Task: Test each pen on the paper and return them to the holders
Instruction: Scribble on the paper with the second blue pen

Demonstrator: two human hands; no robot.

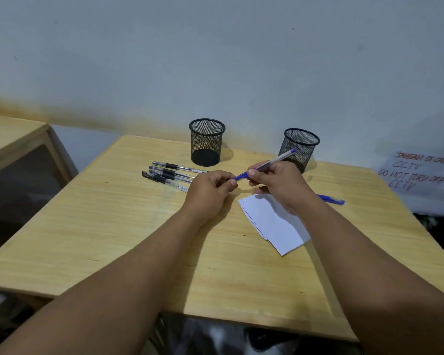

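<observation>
Head view: pale wooden table [113,226] against grey-white wall [215,60].

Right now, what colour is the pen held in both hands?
Blue, seen clearly in the head view.

The table [113,226] is light yellow wood with fine grain lines. At its far edge stand two black mesh holders [206,142] [301,147]. Left of the paper [274,224], which is white with thin blue pen marks, lie clear pens with black grips [169,172]. The held pen [267,163] is clear with blue ends. Right of the paper lies a blue pen [331,199].
</observation>
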